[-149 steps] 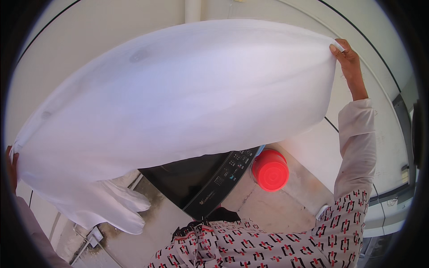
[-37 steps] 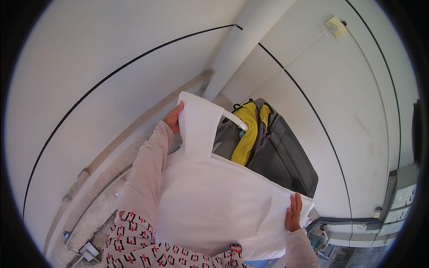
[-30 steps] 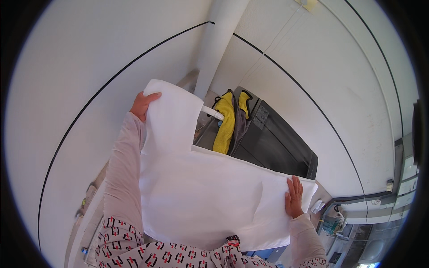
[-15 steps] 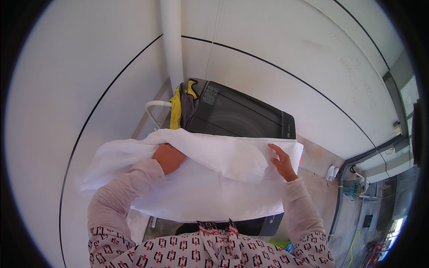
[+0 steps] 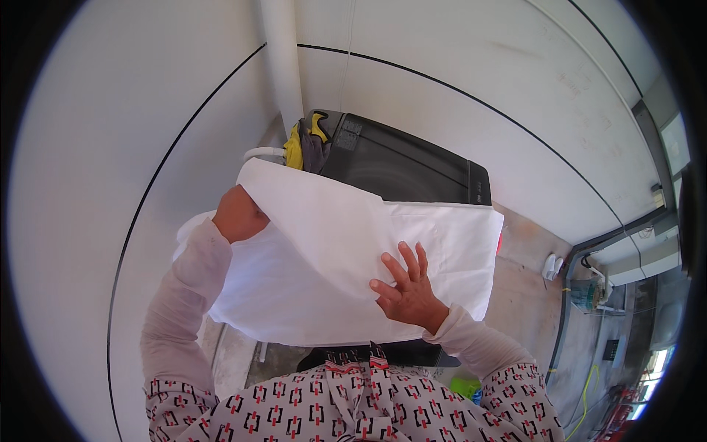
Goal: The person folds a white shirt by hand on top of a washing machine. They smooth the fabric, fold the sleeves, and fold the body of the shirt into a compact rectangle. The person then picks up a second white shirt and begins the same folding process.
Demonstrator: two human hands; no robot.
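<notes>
A large white cloth (image 5: 324, 280) lies spread over the near part of a dark top-loading washing machine (image 5: 401, 166). One layer of the cloth is folded over, with its edge running slantwise down from the upper left. At the cloth's left side my left hand (image 5: 239, 214) is closed on its raised edge; part of the fingers is hidden behind the fabric. My right hand (image 5: 409, 289) rests over the middle right of the cloth, palm down, fingers spread and holding nothing.
A yellow and grey cloth (image 5: 305, 144) hangs at the machine's back left corner, beside a white curved hose (image 5: 264, 153). Behind it a white pipe (image 5: 283, 66) runs up the wall corner. On the floor at right stand white shoes (image 5: 552, 267).
My left hand has moved left and up, drawing the cloth's edge out flatter. My right hand has moved left and nearer, from the cloth's right edge onto its middle, fingers spreading.
</notes>
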